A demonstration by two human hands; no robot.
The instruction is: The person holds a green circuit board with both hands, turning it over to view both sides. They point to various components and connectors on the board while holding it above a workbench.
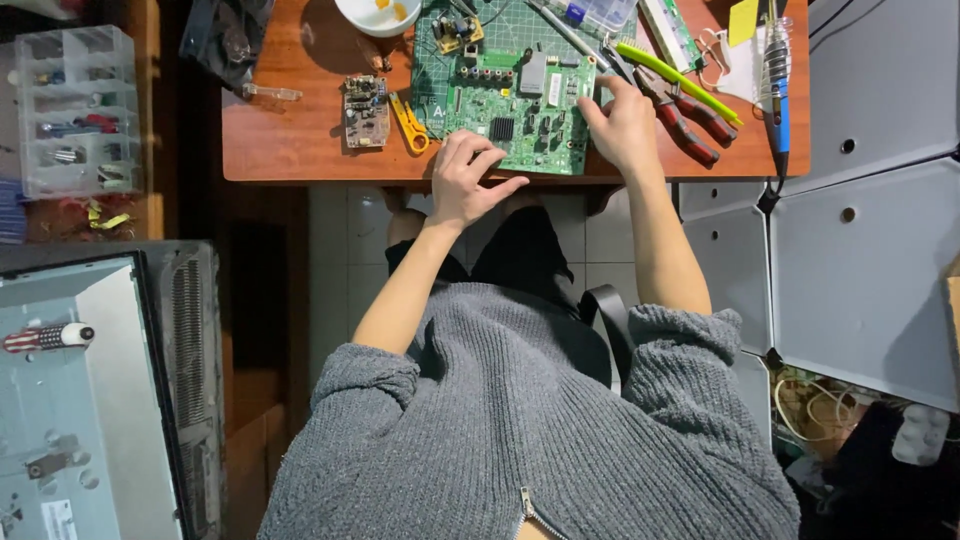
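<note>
My left hand (468, 180) lay open on the green circuit board's (520, 110) near edge, my right hand (625, 125) loose on its corner, fingertips hiding parts, board's top cut off.

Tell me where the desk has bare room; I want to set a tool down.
Bare wood lies at the desk's left end, left of the small board. Crowded: circuit board under both hands, and pliers and soldering iron to the right.
</note>
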